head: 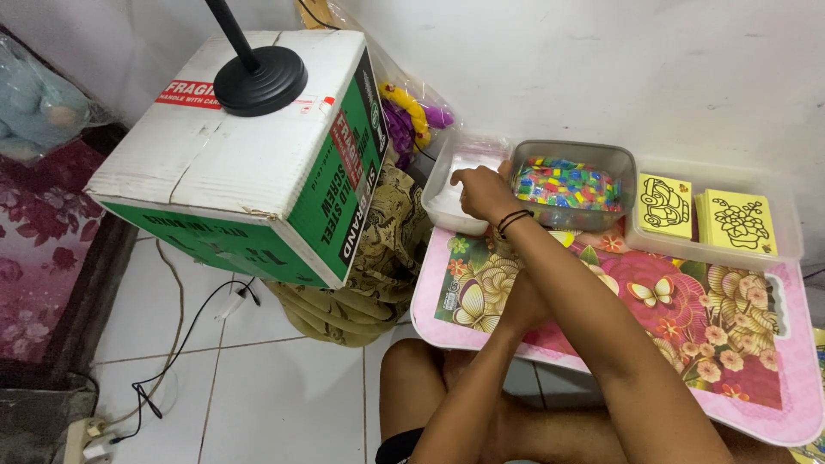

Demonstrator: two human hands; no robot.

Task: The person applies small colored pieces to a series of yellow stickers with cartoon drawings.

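My right hand [481, 191] reaches across to the far left of the small pink table [799, 378]. Its fingers curl down into a shallow white tray [438, 185], and a black band circles the wrist. Right beside it stands a grey plastic tub [617, 161] filled with small coloured pieces [567, 185]. My left hand [518, 302] rests on the flowered table top, crossed under my right forearm and mostly hidden. Whether either hand holds anything is hidden.
A clear tray [713, 254] at the back right holds yellow picture cards [664, 206]. A large white and green cardboard box [223, 163] with a black stand base [259, 80] on it sits at the left. A patterned cloth bundle [369, 275] lies between box and table. A cable [185, 331] runs over the floor tiles.
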